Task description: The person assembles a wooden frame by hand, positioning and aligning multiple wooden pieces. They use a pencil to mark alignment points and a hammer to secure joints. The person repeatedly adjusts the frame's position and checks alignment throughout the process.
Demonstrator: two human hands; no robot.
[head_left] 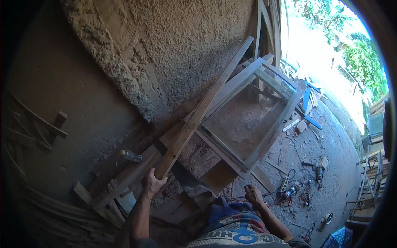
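Note:
My left hand (153, 182) is closed round the near end of a long wooden plank (200, 113). The plank slants away to the far right, along the left side of a glazed wooden frame (276, 131). Close to the frame's near corner is my right hand (253, 194), its fingers curled in; anything inside them is hidden. Between my hands lies a handsaw (198, 192), its handle toward me and its dark blade passing beside the plank's near end.
A bottle (131, 156) lies left of the plank. On the floor at right are a power strip (284, 184), tangled cords, a power tool (319, 171) and wood scraps. A rough wall (165, 45) rises behind; stacked timber (53, 211) lies at lower left.

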